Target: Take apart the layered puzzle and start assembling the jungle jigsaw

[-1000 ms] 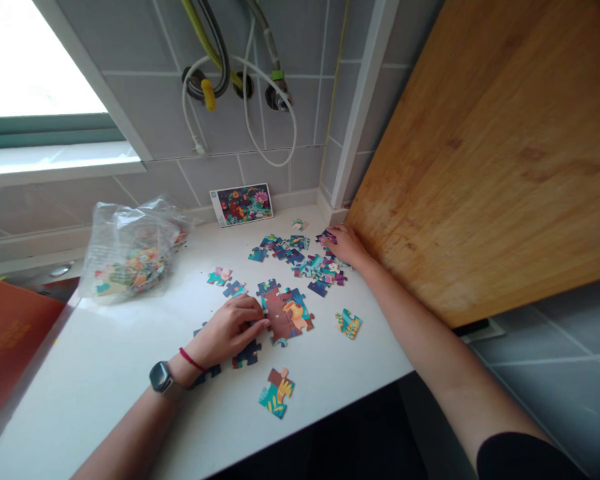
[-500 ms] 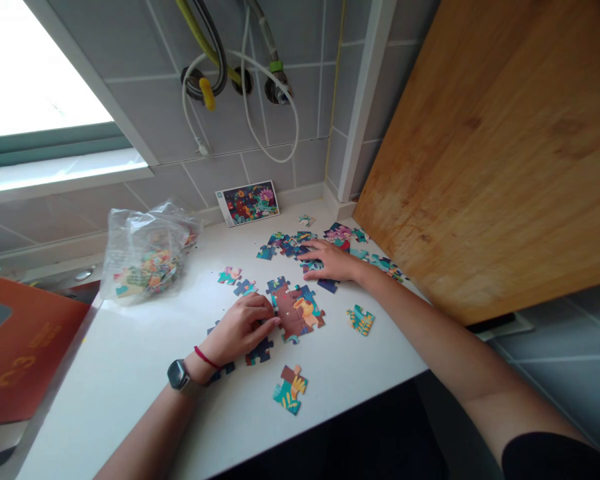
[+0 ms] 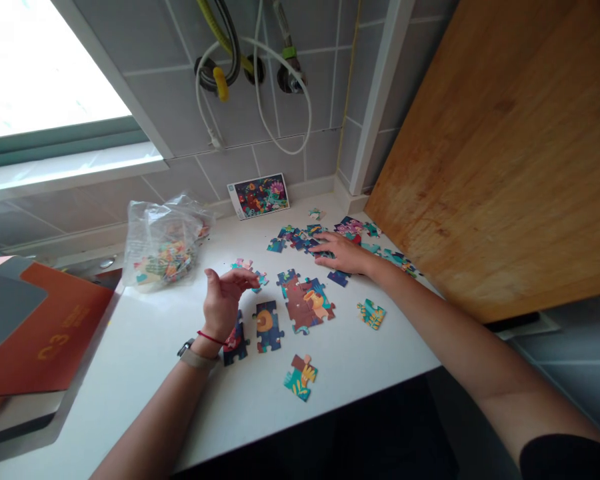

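Observation:
My left hand (image 3: 225, 300) is turned on its side above the white table, thumb up and fingers apart, with nothing in it. Beneath and beside it lie a dark piece group with red (image 3: 236, 341) and a dark group with an orange round shape (image 3: 267, 327). My right hand (image 3: 344, 255) rests with spread fingers on the loose dark puzzle pieces (image 3: 293, 237). Between the hands sits a joined brown section with a yellow pot (image 3: 307, 301). Single teal-and-yellow pieces lie to its right (image 3: 371, 313) and nearer the front edge (image 3: 301, 377).
A picture card (image 3: 259, 197) leans against the back wall. Left of it is a clear plastic bag (image 3: 163, 247) of pieces. An orange box (image 3: 55, 327) lies at the far left. A wooden panel (image 3: 505, 160) borders the right side, and hoses hang above.
My left hand has lifted off the pieces beside the brown section, moved left and turned thumb up, uncovering the dark groups. My right hand stays over the loose pieces. The view has shifted slightly.

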`<action>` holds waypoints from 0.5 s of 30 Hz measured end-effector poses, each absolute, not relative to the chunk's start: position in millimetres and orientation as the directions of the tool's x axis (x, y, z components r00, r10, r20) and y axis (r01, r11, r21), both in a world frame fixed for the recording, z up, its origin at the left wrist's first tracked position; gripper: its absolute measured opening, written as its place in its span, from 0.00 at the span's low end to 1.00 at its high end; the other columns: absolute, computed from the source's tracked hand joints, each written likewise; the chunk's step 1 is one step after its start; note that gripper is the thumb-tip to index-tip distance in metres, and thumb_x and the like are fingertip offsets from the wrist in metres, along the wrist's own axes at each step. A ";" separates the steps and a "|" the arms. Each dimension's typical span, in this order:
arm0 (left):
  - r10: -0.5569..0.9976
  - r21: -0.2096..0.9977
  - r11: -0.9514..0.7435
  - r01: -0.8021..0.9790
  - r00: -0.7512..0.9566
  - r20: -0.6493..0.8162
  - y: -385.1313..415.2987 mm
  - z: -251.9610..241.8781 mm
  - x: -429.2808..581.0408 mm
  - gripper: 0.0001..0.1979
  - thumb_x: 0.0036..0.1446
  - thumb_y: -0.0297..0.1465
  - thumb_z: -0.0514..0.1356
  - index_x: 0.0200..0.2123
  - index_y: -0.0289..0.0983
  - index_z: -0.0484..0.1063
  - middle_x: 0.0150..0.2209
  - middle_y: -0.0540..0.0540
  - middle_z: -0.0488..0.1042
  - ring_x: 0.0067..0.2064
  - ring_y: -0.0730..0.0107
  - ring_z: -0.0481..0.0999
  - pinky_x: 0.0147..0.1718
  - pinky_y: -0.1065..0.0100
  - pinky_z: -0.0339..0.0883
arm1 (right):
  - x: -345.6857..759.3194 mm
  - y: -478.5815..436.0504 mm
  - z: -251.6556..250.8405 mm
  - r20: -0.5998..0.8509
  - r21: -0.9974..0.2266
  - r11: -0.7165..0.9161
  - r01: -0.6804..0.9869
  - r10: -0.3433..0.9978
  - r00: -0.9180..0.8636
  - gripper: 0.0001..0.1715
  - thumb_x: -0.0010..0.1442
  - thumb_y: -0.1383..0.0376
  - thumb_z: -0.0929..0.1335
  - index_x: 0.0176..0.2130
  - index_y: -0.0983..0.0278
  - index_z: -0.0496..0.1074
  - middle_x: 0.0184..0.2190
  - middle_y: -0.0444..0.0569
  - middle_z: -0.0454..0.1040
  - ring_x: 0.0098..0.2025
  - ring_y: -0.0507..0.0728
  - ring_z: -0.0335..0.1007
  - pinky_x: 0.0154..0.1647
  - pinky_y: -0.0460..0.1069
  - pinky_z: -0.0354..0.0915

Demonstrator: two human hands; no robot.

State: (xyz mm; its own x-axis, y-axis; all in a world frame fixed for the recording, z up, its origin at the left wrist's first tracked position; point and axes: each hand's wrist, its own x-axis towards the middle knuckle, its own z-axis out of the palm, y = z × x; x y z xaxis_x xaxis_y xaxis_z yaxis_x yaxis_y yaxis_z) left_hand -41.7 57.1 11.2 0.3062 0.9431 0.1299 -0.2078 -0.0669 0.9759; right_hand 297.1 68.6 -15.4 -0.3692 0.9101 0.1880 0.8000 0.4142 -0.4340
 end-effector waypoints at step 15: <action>0.980 0.978 0.050 -0.203 0.198 -0.009 66.5 3.0 -43.1 0.36 0.60 0.62 0.54 0.29 0.35 0.80 0.26 0.43 0.76 0.31 0.63 0.75 0.34 0.63 0.71 | 295.2 66.0 -10.7 0.167 -0.457 0.394 0.798 0.919 -0.358 0.22 0.65 0.56 0.71 0.57 0.58 0.79 0.67 0.57 0.68 0.68 0.68 0.64 0.70 0.64 0.60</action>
State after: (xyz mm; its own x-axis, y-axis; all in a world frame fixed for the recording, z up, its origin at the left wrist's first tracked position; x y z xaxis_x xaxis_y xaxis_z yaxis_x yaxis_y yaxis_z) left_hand -43.1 66.5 3.0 0.1985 0.9801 -0.0091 -0.2031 0.0502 0.9779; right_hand 295.2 66.0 -10.7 -0.3582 0.9186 0.1671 0.7977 0.3941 -0.4565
